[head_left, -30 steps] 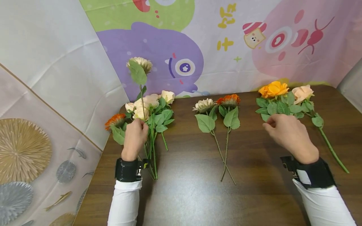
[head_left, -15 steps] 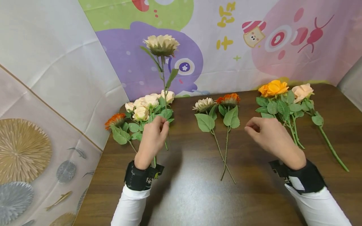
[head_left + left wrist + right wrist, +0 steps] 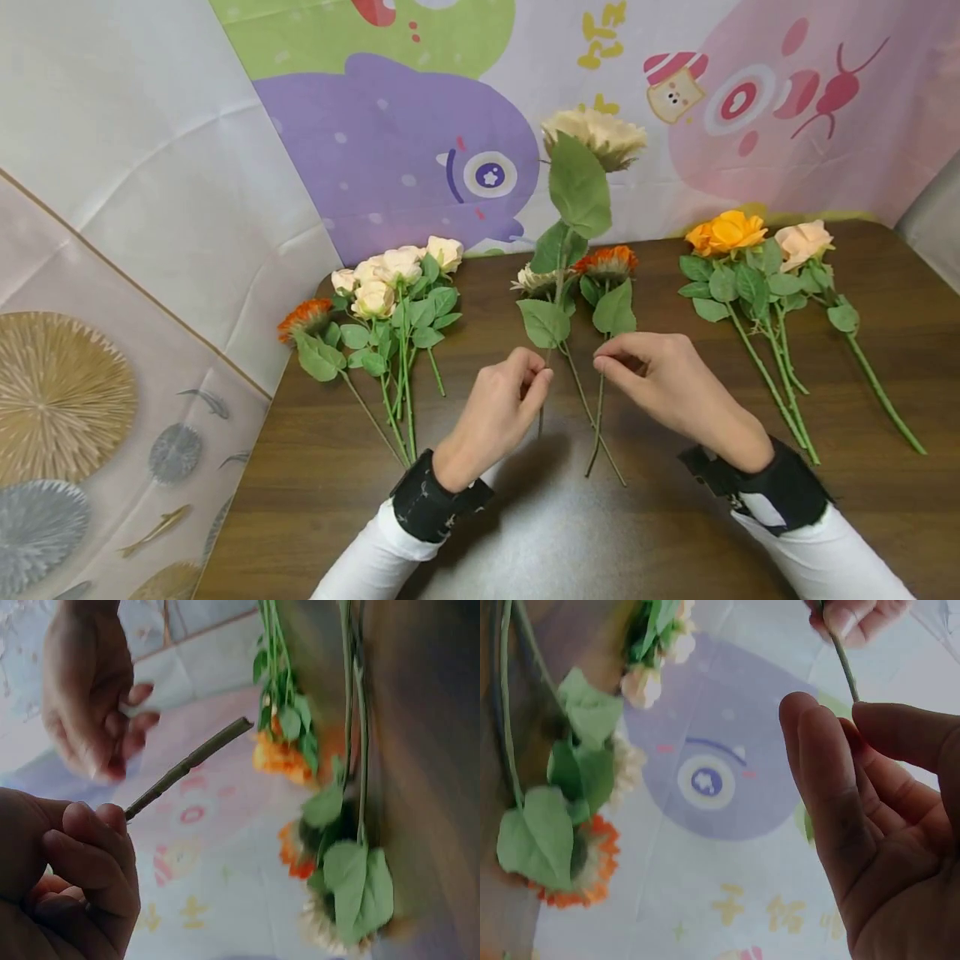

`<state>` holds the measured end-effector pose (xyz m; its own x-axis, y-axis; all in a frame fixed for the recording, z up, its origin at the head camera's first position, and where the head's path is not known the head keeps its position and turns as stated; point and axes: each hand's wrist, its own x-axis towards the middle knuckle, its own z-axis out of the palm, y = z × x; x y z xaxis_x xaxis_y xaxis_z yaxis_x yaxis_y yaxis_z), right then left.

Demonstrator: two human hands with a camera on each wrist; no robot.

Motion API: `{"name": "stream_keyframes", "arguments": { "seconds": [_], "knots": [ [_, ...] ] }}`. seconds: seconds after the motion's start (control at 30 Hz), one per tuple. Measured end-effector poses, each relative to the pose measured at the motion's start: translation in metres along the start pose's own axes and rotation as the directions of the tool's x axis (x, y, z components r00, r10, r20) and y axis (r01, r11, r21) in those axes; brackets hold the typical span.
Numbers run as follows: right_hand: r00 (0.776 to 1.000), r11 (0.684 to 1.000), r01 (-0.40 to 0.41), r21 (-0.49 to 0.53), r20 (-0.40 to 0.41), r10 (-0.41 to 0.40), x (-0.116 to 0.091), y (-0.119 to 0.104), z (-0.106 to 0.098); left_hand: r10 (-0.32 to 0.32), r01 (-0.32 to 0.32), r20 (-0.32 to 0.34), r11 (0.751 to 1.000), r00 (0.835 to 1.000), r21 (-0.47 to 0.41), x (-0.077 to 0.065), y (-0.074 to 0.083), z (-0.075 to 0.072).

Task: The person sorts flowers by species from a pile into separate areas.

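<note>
My left hand (image 3: 498, 408) pinches the stem of a cream, many-petalled flower (image 3: 596, 137), held upright above the table with its bloom in front of the cloth. The bare lower end of that stem (image 3: 187, 765) sticks out past the fingers in the left wrist view. Close by on the right, my right hand (image 3: 667, 383) has its fingers loosely bent, thumb near the index finger, holding nothing. Behind and below the hands lie another cream flower (image 3: 532, 279) and an orange flower (image 3: 609, 262), their stems crossing on the wood.
At the left lie cream roses (image 3: 397, 265) and an orange flower (image 3: 306, 321). Yellow-orange roses (image 3: 726, 233) and a peach rose (image 3: 804, 248) lie at the right back. A printed cloth (image 3: 405, 158) hangs behind the brown table (image 3: 277, 517).
The left hand has carried the cream flower rightward from the left bunch to the middle of the table. The right hand has moved left, away from the yellow-orange roses, towards it.
</note>
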<state>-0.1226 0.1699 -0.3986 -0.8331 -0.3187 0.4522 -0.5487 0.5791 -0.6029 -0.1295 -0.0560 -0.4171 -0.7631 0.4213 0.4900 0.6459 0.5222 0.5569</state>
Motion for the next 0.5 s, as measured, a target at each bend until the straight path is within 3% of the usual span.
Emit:
{"name": "stream_keyframes", "arguments": {
  "seconds": [0.23,0.5],
  "knots": [
    [0.997,0.992,-0.051,0.113,0.056,0.045,-0.001,-0.009,0.014,0.059,-0.059,0.001,0.997,0.998,-0.045,-0.008,0.009,0.015],
    [0.997,0.985,-0.08,0.154,-0.003,0.082,-0.004,-0.01,0.022,0.084,-0.082,0.046,0.996,0.995,-0.038,-0.009,0.014,0.021]
  ]
}}
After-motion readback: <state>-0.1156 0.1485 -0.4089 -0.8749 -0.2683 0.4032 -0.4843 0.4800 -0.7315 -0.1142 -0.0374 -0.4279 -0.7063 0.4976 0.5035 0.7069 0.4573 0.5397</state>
